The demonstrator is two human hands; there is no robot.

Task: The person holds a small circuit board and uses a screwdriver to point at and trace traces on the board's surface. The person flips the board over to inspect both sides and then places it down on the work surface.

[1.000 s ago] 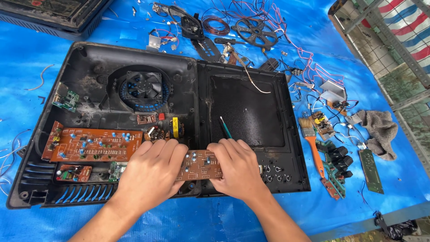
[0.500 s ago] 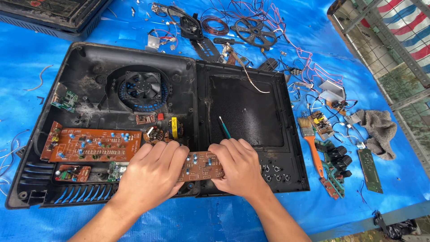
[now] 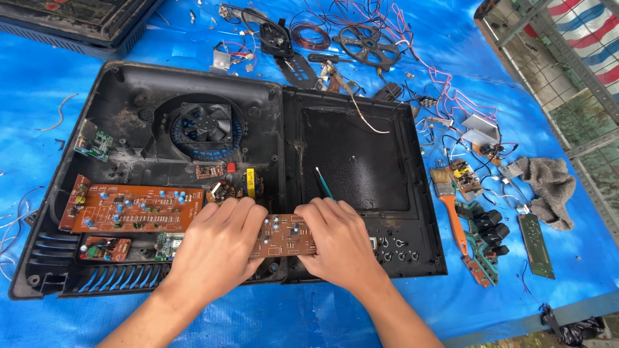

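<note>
Both hands hold a small brown circuit board [image 3: 284, 236] over the front edge of an opened black appliance casing [image 3: 129, 90]. My left hand [image 3: 219, 251] grips the board's left end, my right hand [image 3: 338, 241] its right end. A thin green-handled tool [image 3: 324, 183] pokes up from behind my right hand's fingers. A long orange circuit board [image 3: 132, 208] lies in the casing left of my left hand. A black fan [image 3: 205, 122] sits in the casing's round recess further back.
The casing's flat black lid [image 3: 358, 161] lies open on the right, on a blue tarp [image 3: 451, 303]. An orange-handled brush [image 3: 450, 206], green boards [image 3: 536, 243], a grey rag [image 3: 548, 183], red wires [image 3: 445, 96] and a fan guard [image 3: 369, 44] lie scattered around.
The small brown board has shifted a little between my hands; both hands stay at the casing's front edge.
</note>
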